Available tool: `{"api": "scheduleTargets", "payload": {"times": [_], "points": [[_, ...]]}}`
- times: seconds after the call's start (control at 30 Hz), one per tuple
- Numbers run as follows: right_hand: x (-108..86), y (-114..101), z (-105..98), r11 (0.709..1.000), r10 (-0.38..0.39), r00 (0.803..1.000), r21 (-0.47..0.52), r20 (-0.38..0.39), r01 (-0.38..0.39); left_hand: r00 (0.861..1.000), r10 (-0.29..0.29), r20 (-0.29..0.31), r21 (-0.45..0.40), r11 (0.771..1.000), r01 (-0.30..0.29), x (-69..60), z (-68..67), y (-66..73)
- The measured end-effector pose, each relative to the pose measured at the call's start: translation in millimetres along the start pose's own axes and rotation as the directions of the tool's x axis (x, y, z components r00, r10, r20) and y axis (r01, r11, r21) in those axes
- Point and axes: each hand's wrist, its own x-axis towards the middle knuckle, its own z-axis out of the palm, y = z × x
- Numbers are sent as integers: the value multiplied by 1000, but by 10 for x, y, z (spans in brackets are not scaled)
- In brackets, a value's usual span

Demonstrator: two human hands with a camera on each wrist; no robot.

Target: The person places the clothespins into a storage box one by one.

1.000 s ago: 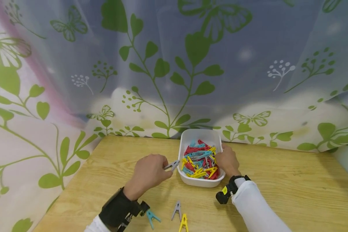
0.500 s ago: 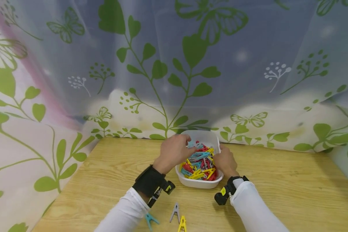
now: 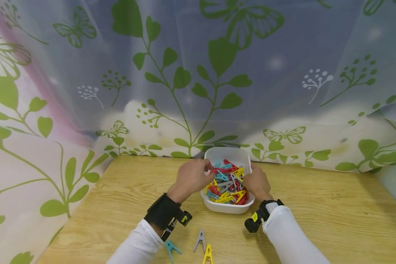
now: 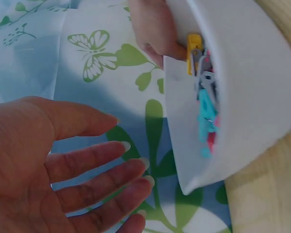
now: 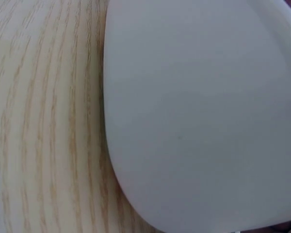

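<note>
A white plastic container (image 3: 229, 208) stands on the wooden table, heaped with red, yellow, teal and grey clothespins (image 3: 223, 185). My left hand (image 3: 192, 176) hovers at the container's left rim. In the left wrist view its fingers are spread and relaxed, with nothing between them. On the opposite side, my right hand (image 3: 258, 183) grips the container's right rim, the thumb reaching inside. The right wrist view is mostly filled by the container's outer wall (image 5: 199, 107); the hand's fingers are largely hidden there.
Nearer the table's front lie a teal clothespin (image 3: 172, 249), a grey clothespin (image 3: 200, 239) and a yellow clothespin (image 3: 208, 253), apart from the container. A patterned curtain (image 3: 191, 91) hangs right behind the table's back edge and the container.
The left hand carried a grey clothespin right to the container and let it go; grey clothespins now show on top of the pile. It has since drawn back slightly left. The right hand stayed put.
</note>
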Motion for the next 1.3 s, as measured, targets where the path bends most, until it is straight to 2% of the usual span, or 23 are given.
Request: {"api": "scheduleTargets", "payload": {"times": [0.1, 0.17, 0.23, 0.3, 0.37, 0.53, 0.6, 0.7, 0.8, 0.87, 0.97, 1.03, 1.13, 1.3], "points": [[-3, 6, -2, 1000, 5, 1000, 7, 3, -5, 999, 14, 45, -46, 999, -12, -61, 21, -89], [1, 13, -7, 1000, 10, 1000, 6, 5, -10, 995, 62, 83, -71, 996, -57, -112, 35, -164], [3, 16, -15, 1000, 16, 1000, 8, 3, -16, 982, 132, 137, -96, 988, -120, -180, 42, -242], [7, 20, -28, 1000, 18, 1000, 6, -1, -18, 958, 200, 206, -127, 976, -177, -266, 43, -321], [12, 24, -38, 1000, 16, 1000, 3, -2, -16, 931, 239, 275, -162, 966, -201, -371, 37, -393], [19, 32, -57, 1000, -17, 1000, -16, -12, 17, 880, 261, 397, -227, 957, -181, -683, 17, -521], [20, 30, -65, 999, -31, 999, -18, -14, 31, 853, 279, 441, -234, 953, -190, -804, 10, -561], [19, 18, -78, 999, -33, 999, -10, -7, 33, 810, 313, 496, -211, 948, -237, -954, 2, -606], [17, 2, -85, 1000, -22, 1000, -6, 2, 22, 784, 330, 527, -174, 944, -280, -1057, 2, -642], [13, -7, -83, 1000, -16, 1000, -6, 9, 16, 775, 333, 537, -150, 942, -301, -1116, 15, -663], [11, -8, -67, 1000, -9, 1000, -7, 22, 9, 763, 348, 545, -158, 936, -315, -1206, 48, -677], [11, -2, -49, 1000, -8, 1000, -7, 21, 9, 763, 362, 536, -165, 931, -326, -1259, 77, -676], [12, 9, -19, 1000, -11, 1000, -7, 16, 11, 773, 380, 507, -165, 924, -345, -1320, 112, -672], [16, 17, -2, 1000, -8, 1000, -10, 21, 8, 803, 375, 463, -166, 927, -337, -1374, 163, -693]]}}
